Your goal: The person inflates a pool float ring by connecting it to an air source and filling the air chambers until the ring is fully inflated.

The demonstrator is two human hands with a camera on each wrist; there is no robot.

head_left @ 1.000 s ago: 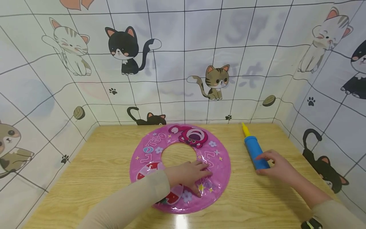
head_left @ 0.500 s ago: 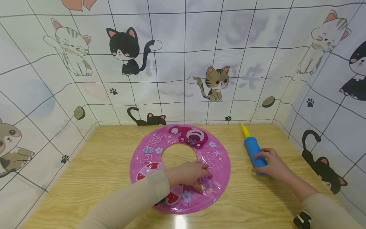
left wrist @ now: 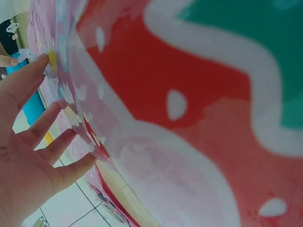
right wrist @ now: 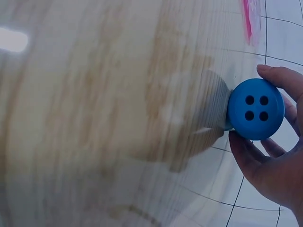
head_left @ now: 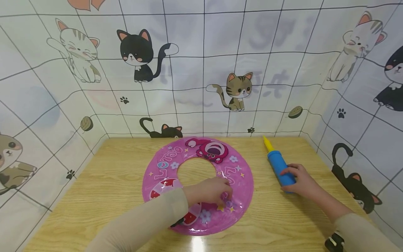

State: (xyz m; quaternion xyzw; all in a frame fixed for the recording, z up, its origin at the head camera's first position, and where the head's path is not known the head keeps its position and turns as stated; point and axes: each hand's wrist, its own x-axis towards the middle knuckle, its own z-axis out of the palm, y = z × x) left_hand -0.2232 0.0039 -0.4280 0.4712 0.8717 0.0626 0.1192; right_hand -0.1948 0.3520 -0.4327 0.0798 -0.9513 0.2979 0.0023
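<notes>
A pink swim ring (head_left: 242, 175) with a bear print and strawberry slices lies flat on the wooden table. My left hand (head_left: 211, 190) is over its right inner part, fingers bent downward beside the star prints. Seen from the left wrist, this hand (left wrist: 35, 151) has its fingers spread, the tips at the ring's surface, near a small clear valve (left wrist: 26, 55). To the ring's right, my right hand (head_left: 303, 182) grips the lower end of a blue hand pump (head_left: 278, 166) with a yellow nozzle (head_left: 268, 144). The pump's round end (right wrist: 256, 109) with its holes faces the right wrist camera.
A wall covering (head_left: 201, 70) with a grid and cartoon cats surrounds the back and both sides of the wooden table (head_left: 122, 168). A black strap (head_left: 334, 242) sits at the right wrist.
My left fingers, spread on the ring a second ago, have drawn together and bent. The right hand has shifted its hold on the pump, whose nozzle has swung slightly left.
</notes>
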